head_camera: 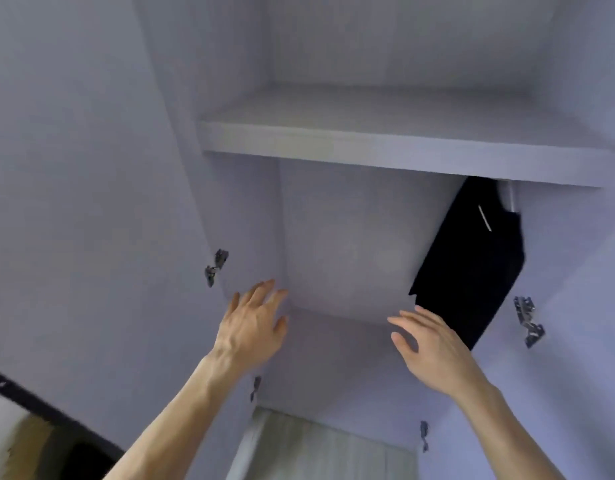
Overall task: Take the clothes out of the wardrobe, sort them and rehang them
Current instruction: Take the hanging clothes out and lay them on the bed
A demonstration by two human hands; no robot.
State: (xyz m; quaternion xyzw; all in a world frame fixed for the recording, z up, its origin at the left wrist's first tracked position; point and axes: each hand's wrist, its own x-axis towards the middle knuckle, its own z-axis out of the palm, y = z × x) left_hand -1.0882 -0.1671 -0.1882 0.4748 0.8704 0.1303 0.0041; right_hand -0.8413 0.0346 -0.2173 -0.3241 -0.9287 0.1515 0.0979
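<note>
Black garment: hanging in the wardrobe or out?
In, hanging: the black garment hangs at the rail under the shelf, at right.

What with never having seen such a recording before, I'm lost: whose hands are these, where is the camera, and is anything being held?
There is no machine here. A person wears one wide-angle camera on the head, so you see their own two bare arms reaching forward into an open wardrobe. The left hand and the right hand are both open with fingers spread, and they hold nothing. A black garment hangs at the right, just below the shelf. The right hand is the one nearer to it. The metal pieces on the side walls are door hinges.
</note>
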